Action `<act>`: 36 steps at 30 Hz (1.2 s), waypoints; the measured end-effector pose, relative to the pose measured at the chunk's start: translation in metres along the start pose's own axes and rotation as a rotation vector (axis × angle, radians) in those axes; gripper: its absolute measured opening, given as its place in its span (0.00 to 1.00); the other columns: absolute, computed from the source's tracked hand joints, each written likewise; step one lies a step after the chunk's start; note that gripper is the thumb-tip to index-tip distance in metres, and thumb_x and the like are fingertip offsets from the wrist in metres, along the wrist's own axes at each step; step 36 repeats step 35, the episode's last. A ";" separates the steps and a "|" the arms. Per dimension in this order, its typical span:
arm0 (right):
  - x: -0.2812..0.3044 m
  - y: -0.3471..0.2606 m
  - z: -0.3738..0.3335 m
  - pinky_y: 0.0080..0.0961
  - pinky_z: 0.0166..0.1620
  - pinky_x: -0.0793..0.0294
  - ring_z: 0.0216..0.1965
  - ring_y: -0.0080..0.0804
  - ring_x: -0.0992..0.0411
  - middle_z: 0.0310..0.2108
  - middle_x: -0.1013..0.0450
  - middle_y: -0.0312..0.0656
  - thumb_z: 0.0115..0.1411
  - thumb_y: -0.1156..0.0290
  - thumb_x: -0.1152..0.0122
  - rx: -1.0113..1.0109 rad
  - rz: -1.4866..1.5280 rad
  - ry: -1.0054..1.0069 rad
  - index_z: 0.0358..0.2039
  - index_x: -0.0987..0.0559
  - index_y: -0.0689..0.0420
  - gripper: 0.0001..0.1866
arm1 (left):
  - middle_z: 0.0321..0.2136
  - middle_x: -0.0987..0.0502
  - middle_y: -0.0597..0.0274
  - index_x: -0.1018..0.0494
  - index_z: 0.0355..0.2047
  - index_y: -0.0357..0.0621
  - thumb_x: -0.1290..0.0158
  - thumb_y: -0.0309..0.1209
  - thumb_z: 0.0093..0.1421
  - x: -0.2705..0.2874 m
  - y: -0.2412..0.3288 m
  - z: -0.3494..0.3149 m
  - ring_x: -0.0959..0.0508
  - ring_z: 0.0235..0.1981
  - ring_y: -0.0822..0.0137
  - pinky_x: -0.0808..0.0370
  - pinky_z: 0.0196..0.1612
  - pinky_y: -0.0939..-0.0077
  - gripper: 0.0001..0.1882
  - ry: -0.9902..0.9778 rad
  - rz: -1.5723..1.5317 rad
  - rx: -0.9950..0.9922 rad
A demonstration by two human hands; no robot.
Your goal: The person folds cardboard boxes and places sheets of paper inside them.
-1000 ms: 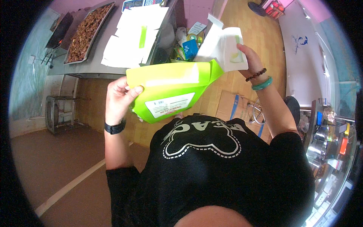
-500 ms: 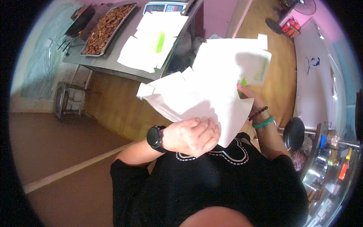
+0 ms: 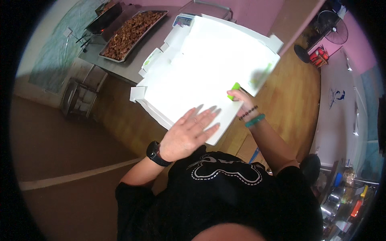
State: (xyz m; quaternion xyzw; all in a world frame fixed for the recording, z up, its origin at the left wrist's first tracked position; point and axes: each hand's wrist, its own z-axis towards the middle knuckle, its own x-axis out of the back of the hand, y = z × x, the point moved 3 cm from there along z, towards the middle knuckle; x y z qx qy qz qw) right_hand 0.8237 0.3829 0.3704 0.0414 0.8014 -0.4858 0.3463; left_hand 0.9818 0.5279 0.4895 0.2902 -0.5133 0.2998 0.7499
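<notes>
A white cardboard box (image 3: 213,52), unfolded with flaps and green printed patches, is held out in front of my body. My left hand (image 3: 187,134), a black watch on its wrist, lies flat over the near panel with the fingers spread. At the box's right side my right hand (image 3: 240,98) grips a green-marked edge between thumb and fingers. A dark beaded bracelet and a green bangle circle that wrist. More white cardboard with a green mark (image 3: 152,57) shows behind the box's left edge, over the table; whether it is a separate piece I cannot tell.
Beyond the box stands a grey metal table (image 3: 94,56) with a tray of brown food pieces (image 3: 130,36) and a partly covered scale (image 3: 183,20). A metal frame stool (image 3: 78,98) is at left. Shelves with metal pots (image 3: 335,197) stand at lower right; a fan (image 3: 333,28) is far right.
The cardboard has opened out flatter and risen toward the table. My left hand has gone from curled at its near edge to flat on the panel. My right hand has shifted left.
</notes>
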 end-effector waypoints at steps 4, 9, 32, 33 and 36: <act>-0.024 0.002 0.110 0.26 0.39 0.30 0.34 0.30 0.31 0.32 0.31 0.41 0.47 0.70 0.44 -0.079 0.136 -0.088 0.37 0.33 0.62 0.17 | 0.49 0.34 0.58 0.36 0.49 0.51 0.55 0.24 0.49 -0.023 -0.085 -0.002 0.33 0.50 0.62 0.37 0.52 0.64 0.24 0.037 0.087 0.010; -0.032 0.011 0.215 0.28 0.37 0.31 0.32 0.30 0.31 0.30 0.30 0.40 0.50 0.66 0.51 -0.118 -0.010 -0.020 0.34 0.31 0.61 0.14 | 0.47 0.34 0.54 0.37 0.49 0.49 0.57 0.23 0.49 -0.070 -0.178 -0.003 0.33 0.49 0.60 0.37 0.51 0.63 0.24 0.018 0.119 0.080; 0.057 0.092 0.282 0.35 0.36 0.30 0.33 0.46 0.30 0.33 0.28 0.51 0.42 0.58 0.38 0.052 -1.081 0.818 0.36 0.28 0.61 0.24 | 0.50 0.39 0.44 0.46 0.53 0.37 0.47 0.40 0.49 -0.197 -0.526 0.036 0.36 0.50 0.53 0.37 0.50 0.66 0.34 -0.355 -0.292 1.025; 0.059 0.092 0.281 0.34 0.38 0.31 0.34 0.41 0.29 0.34 0.28 0.48 0.41 0.56 0.36 0.033 -0.895 0.859 0.35 0.27 0.60 0.25 | 0.51 0.40 0.44 0.46 0.54 0.41 0.46 0.39 0.49 -0.210 -0.532 0.034 0.37 0.51 0.53 0.39 0.51 0.66 0.35 -0.308 -0.316 0.931; 0.061 0.089 0.281 0.35 0.43 0.32 0.39 0.39 0.29 0.38 0.28 0.46 0.40 0.52 0.37 -0.091 -0.778 0.648 0.38 0.27 0.59 0.28 | 0.52 0.42 0.46 0.49 0.57 0.52 0.45 0.37 0.47 -0.241 -0.556 0.006 0.43 0.55 0.56 0.44 0.56 0.69 0.38 -0.112 -0.317 0.706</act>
